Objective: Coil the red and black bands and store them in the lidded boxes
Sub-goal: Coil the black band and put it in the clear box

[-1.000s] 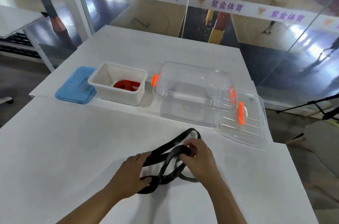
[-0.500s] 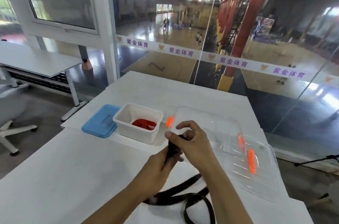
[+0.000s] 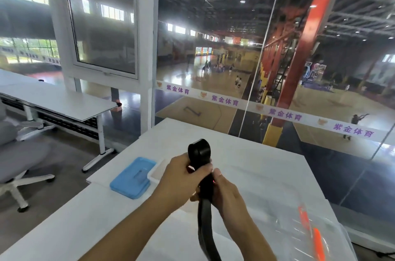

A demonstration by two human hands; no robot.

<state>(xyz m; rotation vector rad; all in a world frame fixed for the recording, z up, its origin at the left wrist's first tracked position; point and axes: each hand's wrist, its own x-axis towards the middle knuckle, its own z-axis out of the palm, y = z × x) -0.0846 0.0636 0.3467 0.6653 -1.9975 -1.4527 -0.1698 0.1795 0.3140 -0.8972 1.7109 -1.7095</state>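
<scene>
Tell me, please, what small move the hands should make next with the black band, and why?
Probably another turn of the roll. The left hand pinches a small coil at the top of the black band, and the right hand grips just below it, but a long tail hangs loose below both hands, so coiling is unfinished.

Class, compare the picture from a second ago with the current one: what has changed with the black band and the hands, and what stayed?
Both hands, left hand and right hand, lifted the black band off the table, its top end now looped. Blue lid stayed put.
</scene>
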